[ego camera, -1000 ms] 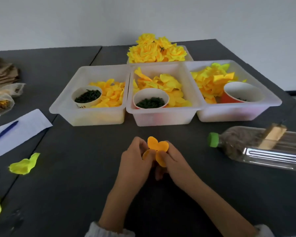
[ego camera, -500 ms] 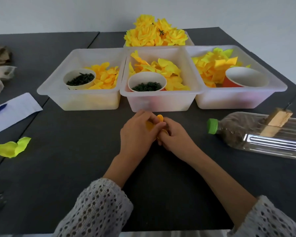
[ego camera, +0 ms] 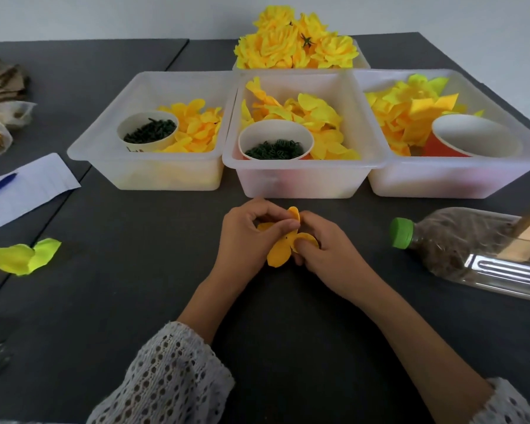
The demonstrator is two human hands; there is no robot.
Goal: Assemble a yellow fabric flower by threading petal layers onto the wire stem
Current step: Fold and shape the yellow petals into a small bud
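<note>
At left of frame a loose yellow-green petal (ego camera: 22, 258) is lying on the dark counter (ego camera: 129, 270). At centre the left hand (ego camera: 247, 237) is pinching the orange-yellow petal layer (ego camera: 283, 249), its grip closing on the fabric; the right hand (ego camera: 328, 249) is pinching the same layer's other side. Any wire stem is probably hidden between the fingers. At right a plastic bottle (ego camera: 471, 249) is lying on its side.
</note>
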